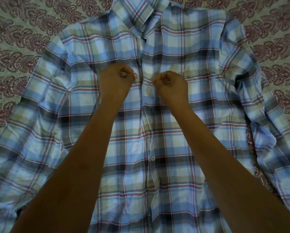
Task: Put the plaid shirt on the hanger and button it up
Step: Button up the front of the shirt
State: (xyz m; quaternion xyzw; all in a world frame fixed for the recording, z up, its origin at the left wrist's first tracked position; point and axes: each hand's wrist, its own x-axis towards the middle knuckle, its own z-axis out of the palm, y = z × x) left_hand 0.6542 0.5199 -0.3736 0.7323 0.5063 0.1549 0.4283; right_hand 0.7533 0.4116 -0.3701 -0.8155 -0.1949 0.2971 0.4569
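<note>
Fingers (124, 74) curled, plaid shirt (166, 132) placket, no readable writing

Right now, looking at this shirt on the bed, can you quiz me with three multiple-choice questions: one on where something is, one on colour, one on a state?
1. Where are the two hands?
A. On the collar
B. At the chest, either side of the button strip
C. At the hem

2. What is the shirt's main colour?
A. Light blue plaid
B. Plain black
C. Orange stripes

3. How are the hands held?
A. Flat, palms down
B. Closed into fists, pinching
C. Spread wide in the air

Answers:
1 B: the left hand and right hand sit mid-chest on the shirt, flanking the button strip, well below the collar.
2 A: light blue checks with red and white lines.
3 B: both hands are curled shut at the fabric; what they pinch is unclear.

The bedspread is patterned.
</note>
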